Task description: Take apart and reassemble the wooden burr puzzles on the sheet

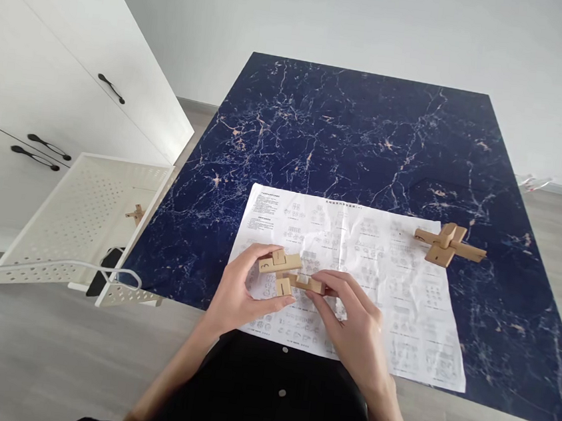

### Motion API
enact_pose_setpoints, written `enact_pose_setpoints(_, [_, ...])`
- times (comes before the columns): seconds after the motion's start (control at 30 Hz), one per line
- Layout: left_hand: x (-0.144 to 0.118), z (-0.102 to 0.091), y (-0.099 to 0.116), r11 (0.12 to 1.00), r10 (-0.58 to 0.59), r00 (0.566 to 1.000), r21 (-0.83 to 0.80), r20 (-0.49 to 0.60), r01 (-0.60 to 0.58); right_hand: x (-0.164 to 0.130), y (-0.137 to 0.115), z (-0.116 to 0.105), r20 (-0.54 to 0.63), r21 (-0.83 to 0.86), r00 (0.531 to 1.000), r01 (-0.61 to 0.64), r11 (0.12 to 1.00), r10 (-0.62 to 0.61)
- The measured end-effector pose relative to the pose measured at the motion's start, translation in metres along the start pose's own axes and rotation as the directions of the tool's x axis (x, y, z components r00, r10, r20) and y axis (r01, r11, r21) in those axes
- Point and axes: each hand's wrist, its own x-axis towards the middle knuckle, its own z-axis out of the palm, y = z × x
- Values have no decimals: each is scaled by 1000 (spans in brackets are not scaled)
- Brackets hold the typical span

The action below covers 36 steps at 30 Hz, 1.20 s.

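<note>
My left hand [239,293] grips a small cluster of notched wooden puzzle bars [280,265] just above a printed instruction sheet [392,296]. Against that cluster my right hand [350,318] holds another notched wooden bar [309,284], pinched between thumb and fingers. The two sets of pieces touch in the middle, between my hands. An assembled wooden cross puzzle [449,244] lies apart at the sheet's upper right corner, on the table.
The sheet lies on a dark blue marbled table [349,131]. To the left stands a white perforated cart tray [84,216] with a small wooden piece [135,212] in it. White cabinets with black handles [41,144] line the left wall.
</note>
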Motion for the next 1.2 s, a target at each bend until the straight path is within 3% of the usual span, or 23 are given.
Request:
enact_pose_setpoints(0.23, [0, 0, 0, 1000, 9, 1000, 26, 5, -9, 1, 1, -1, 17, 2, 993, -117, 993, 117])
enact_pose_setpoints(0.4, [1, -1, 2, 999, 12, 1000, 37, 11, -13, -1, -2, -1, 72, 65, 954, -294, 954, 290])
enact_pose_setpoints(0.57, [1, -1, 3, 999, 8, 1000, 33, 12, -8, -2, -5, -3, 68, 256, 899, -436, 863, 434])
enact_pose_setpoints(0.7, [1, -1, 2, 999, 14, 1000, 31, 10, -14, -5, -2, -5, 57, 419, 861, -480, 771, 505])
enact_pose_setpoints(0.87, [1, -1, 0, 1000, 15, 1000, 18, 17, -15, -5, -3, -5, 47, 627, 875, -401, 668, 481])
enact_pose_setpoints(1.0, [0, -1, 0, 1000, 15, 999, 22, 29, -15, -2, -7, -5, 186, 741, 869, -430, 516, 458])
enact_pose_setpoints(1.07, [1, -1, 1, 999, 15, 999, 28, 31, -16, -1, -8, -7, 241, 706, 851, -483, 518, 466])
enact_pose_setpoints(1.2, [1, 0, 2, 999, 7, 1000, 52, 27, -8, -4, -8, -12, 314, 581, 846, -530, 617, 432])
